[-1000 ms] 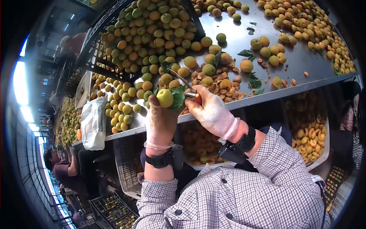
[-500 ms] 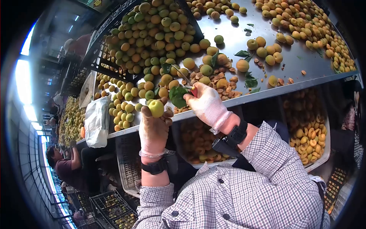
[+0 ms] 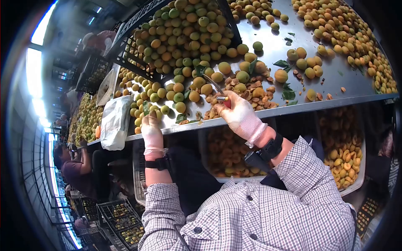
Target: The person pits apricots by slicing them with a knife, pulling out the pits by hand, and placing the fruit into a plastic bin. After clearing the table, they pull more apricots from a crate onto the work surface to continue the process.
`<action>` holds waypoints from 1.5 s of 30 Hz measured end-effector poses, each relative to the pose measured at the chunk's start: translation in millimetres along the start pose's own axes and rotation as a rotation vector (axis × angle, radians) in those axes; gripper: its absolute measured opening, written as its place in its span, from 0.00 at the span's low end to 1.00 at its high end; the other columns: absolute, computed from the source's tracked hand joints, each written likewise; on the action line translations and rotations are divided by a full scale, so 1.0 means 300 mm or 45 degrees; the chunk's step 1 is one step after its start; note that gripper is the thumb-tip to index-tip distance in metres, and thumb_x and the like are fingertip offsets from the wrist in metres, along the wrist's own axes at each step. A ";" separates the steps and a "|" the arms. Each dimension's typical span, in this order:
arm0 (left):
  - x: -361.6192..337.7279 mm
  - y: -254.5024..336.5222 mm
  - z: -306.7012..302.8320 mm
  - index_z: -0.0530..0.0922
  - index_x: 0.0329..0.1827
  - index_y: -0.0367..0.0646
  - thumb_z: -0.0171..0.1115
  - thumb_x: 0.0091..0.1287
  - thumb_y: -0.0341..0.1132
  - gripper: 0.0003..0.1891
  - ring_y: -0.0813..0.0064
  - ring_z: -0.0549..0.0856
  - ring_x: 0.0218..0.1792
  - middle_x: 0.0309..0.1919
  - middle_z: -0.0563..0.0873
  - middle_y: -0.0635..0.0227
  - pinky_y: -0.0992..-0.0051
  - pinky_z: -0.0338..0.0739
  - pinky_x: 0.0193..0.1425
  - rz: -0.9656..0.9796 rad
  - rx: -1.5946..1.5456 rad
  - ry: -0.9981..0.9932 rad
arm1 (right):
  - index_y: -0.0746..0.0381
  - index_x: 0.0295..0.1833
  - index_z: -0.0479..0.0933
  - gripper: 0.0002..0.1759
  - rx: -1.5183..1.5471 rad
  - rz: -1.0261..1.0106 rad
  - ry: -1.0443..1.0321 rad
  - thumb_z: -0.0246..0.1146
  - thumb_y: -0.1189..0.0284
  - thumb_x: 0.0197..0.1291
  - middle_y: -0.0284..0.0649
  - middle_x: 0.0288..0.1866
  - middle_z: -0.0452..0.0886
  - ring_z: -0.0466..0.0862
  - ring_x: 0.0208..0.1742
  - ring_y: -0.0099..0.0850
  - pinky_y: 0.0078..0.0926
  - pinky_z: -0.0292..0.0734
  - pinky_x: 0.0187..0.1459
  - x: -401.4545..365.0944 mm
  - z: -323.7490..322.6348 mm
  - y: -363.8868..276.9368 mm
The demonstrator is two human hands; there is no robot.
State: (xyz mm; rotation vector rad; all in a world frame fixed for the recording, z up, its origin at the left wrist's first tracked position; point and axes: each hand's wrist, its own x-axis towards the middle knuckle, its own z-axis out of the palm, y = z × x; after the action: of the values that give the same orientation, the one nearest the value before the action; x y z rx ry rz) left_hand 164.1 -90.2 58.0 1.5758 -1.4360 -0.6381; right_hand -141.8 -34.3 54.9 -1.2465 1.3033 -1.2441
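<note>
My left hand, in a pale glove, reaches over the table edge with its fingers stretched forward beside loose apricots. No fruit shows in it, though its palm side is hidden. A green leaf lies just beyond its fingertips. My right hand, gloved too, is closed around the red handle of a knife with a thin curved metal blade pointing up and left. Below and beside this hand is a heap of brown apricot stones mixed with whole fruit.
A black crate lies tipped with apricots spilling onto the metal table. A white bag hangs over its edge. Below are bins of apricot halves. Another person sits at left; black crates stand on the floor.
The yellow-green apricot has left my left hand, which has moved left, away from my right hand. The leaf between the hands is gone from there. The whole view has shifted slightly.
</note>
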 end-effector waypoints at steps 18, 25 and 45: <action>-0.245 0.223 0.251 0.73 0.61 0.39 0.59 0.74 0.52 0.25 0.72 0.82 0.46 0.51 0.82 0.62 0.73 0.78 0.50 -0.519 -1.264 -0.428 | 0.67 0.50 0.73 0.12 0.201 -0.074 -0.304 0.60 0.69 0.71 0.49 0.38 0.85 0.87 0.41 0.41 0.32 0.78 0.44 -0.059 0.023 -0.075; -0.288 0.272 0.296 0.65 0.72 0.33 0.61 0.74 0.38 0.28 0.68 0.80 0.58 0.59 0.79 0.60 0.67 0.76 0.63 -0.303 -1.229 -0.664 | 0.67 0.47 0.72 0.12 -0.178 -0.155 -0.180 0.60 0.69 0.66 0.58 0.38 0.83 0.84 0.45 0.56 0.46 0.78 0.44 -0.070 0.021 -0.040; -0.374 0.326 0.337 0.69 0.69 0.32 0.61 0.73 0.28 0.23 0.77 0.82 0.52 0.54 0.82 0.64 0.78 0.76 0.59 -0.242 -1.080 -0.380 | 0.66 0.56 0.68 0.17 -0.204 -0.195 -0.222 0.59 0.74 0.62 0.61 0.36 0.82 0.82 0.44 0.61 0.51 0.78 0.41 -0.097 0.035 0.004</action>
State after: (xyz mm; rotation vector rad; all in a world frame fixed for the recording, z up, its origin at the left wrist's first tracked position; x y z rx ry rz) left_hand 7.6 -2.8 73.0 0.9568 -0.9918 -1.4189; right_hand -129.3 -6.0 52.2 -1.5584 1.2171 -1.1241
